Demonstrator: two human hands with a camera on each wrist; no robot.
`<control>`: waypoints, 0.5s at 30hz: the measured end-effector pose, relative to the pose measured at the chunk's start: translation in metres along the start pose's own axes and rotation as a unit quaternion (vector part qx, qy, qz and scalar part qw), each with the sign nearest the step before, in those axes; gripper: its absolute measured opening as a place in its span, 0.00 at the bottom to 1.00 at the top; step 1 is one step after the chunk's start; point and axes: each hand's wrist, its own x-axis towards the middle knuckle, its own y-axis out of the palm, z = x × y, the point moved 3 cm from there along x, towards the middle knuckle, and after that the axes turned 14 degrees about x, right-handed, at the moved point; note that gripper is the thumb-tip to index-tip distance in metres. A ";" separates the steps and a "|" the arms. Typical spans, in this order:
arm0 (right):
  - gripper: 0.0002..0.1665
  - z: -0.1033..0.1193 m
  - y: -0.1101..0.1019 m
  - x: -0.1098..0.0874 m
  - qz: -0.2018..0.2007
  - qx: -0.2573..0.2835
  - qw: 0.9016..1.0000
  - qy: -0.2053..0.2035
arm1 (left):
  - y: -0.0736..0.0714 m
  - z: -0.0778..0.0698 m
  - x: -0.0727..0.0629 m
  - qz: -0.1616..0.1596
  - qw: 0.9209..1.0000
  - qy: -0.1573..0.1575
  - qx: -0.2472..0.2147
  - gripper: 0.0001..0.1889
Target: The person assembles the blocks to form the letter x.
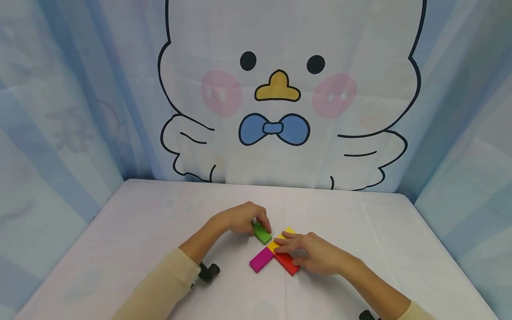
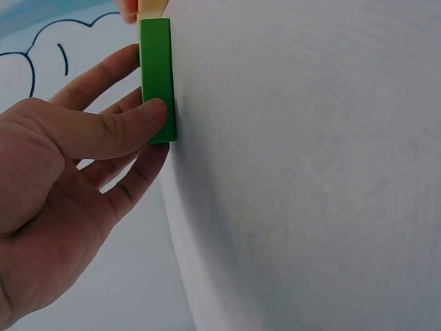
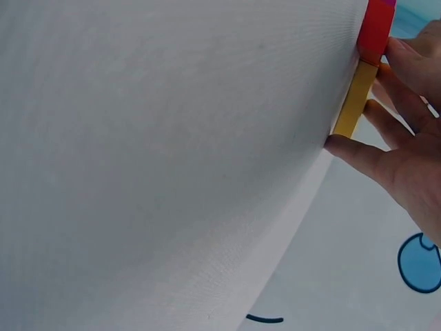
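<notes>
A green rectangular block [image 1: 262, 234] [image 2: 156, 69] is pinched in my left hand [image 1: 243, 218] [image 2: 58, 165], thumb on one side and fingers on the other. It is just left of a yellow block [image 1: 290, 230] [image 3: 355, 100]. A red block [image 1: 286, 264] [image 3: 375, 31] and a magenta block [image 1: 261, 260] lie against the yellow block's near end. Over the yellow and red blocks rests my right hand [image 1: 320, 254] [image 3: 413, 124]. Its outstretched fingers touch the yellow block, and its thumb is at the red one. Those fingers partly hide the yellow block.
The blocks lie on a white-clothed table [image 1: 200, 195]. Behind it hangs a curtain [image 1: 280, 164] printed with a cartoon bird; more curtains enclose both sides. A dark camera mount [image 1: 209, 272] is at the left wrist.
</notes>
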 end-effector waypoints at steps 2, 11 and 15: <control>0.33 0.000 0.000 0.000 -0.001 -0.003 1.000 0.000 | 0.000 -0.001 0.000 0.000 1.000 0.001 0.000 0.20; 0.34 0.002 0.000 0.000 -0.003 -0.007 1.000 0.003 | 0.000 -0.006 -0.001 0.001 1.000 0.010 0.007 0.20; 0.34 0.002 0.000 0.000 -0.005 -0.007 1.000 0.004 | 0.002 -0.007 -0.002 0.001 1.000 0.010 0.005 0.20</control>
